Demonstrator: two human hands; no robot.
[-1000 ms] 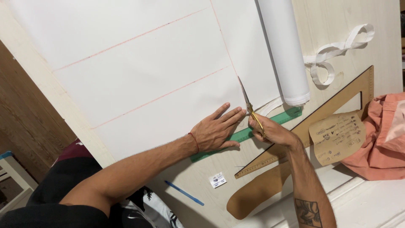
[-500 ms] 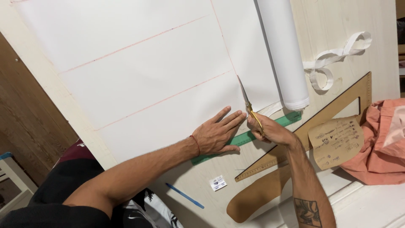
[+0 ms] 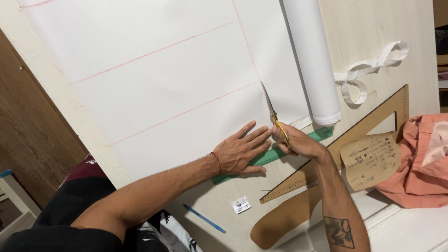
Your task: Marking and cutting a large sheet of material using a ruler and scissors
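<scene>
A large white sheet [image 3: 154, 88] with thin red lines lies flat on the pale wooden table [image 3: 373, 23]. My left hand [image 3: 242, 150] presses flat on the sheet's near edge, fingers spread, partly over a green ruler [image 3: 268, 156]. My right hand [image 3: 298, 141] grips gold-handled scissors [image 3: 272, 112], whose blades point up along a red line into the sheet. A roll of the same white paper [image 3: 310, 60] lies just right of the scissors.
A wooden set square [image 3: 373, 116] and a curved wooden template [image 3: 289, 219] lie at the right, with a brown paper tag [image 3: 371, 158], orange cloth [image 3: 420, 163], a white ribbon [image 3: 368, 70], a blue pencil [image 3: 204, 218] and a small label [image 3: 241, 204].
Hands and scissors have stayed nearly in place; the scissors have edged slightly up the red line while the left hand stays flat on the sheet.
</scene>
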